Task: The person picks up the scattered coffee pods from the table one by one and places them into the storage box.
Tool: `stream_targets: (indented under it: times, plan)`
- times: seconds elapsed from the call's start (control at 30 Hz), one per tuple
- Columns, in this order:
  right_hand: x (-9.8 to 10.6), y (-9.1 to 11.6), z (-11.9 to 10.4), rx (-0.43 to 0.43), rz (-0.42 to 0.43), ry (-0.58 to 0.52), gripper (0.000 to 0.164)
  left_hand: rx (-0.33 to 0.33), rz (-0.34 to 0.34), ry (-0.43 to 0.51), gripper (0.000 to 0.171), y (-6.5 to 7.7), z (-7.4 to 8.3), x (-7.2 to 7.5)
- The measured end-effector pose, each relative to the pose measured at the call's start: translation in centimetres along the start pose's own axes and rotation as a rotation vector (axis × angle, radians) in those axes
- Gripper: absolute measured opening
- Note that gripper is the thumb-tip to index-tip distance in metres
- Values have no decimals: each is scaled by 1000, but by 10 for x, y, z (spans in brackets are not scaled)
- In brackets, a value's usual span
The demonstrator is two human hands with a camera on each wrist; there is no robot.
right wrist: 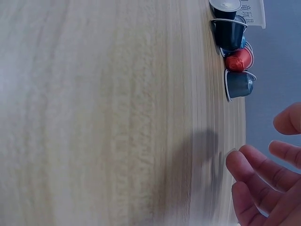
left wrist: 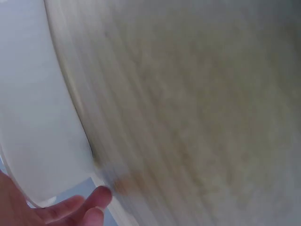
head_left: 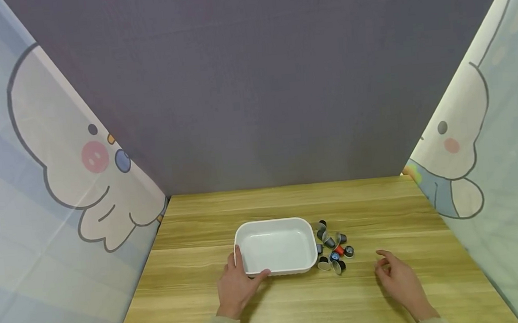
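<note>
A white rectangular tray [head_left: 276, 246] with rounded corners sits on the wooden table, and its inside shows bare. My left hand [head_left: 237, 287] grips its front left corner, with a finger at the left rim and the thumb along the front edge. In the left wrist view the tray's side wall [left wrist: 44, 94] fills the left, above my fingertips. Several coffee capsules lie in a loose pile right beside the tray, among them a red capsule [head_left: 339, 250] and dark capsules [right wrist: 229, 34]. My right hand [head_left: 401, 282] hovers right of the pile, fingers loosely bent, holding nothing.
The wooden table [head_left: 190, 217] runs back to a dark grey panel [head_left: 258, 90]. Cartoon-printed cloth walls [head_left: 31, 281] stand at the left and right sides. In the right wrist view, part of the tray [right wrist: 254, 12] with printed lettering shows behind the capsules.
</note>
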State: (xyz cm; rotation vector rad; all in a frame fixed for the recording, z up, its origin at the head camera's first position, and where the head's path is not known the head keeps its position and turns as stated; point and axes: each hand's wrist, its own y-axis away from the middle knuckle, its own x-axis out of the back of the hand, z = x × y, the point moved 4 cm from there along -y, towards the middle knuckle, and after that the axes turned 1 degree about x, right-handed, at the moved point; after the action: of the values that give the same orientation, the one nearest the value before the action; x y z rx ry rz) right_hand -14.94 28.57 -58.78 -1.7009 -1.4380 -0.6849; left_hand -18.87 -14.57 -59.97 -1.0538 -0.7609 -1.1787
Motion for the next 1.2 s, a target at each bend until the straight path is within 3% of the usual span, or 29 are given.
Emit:
stream_targets:
  times: [0.13,0.3,0.63,0.77,0.97,1.2]
  plan:
    - [-1,0,2,8,12,0,37,26,-10,-2,134,0,1,-1]
    - [-2,-2,4,2,13,-3,37,42,-11,31,131,-8,-3,0]
    - [-6,1,5,-19,-21,-8,36,54,-133,51,122,-20,-9,7]
    - [-6,0,3,-13,-21,-1,36,44,-154,77,104,-24,-13,10]
    - [-7,-3,3,2,-6,-2,34,51,-212,239,74,-30,-17,14]
    - [-10,-4,7,-23,-45,-16,36,140,-331,501,68,-31,-24,4]
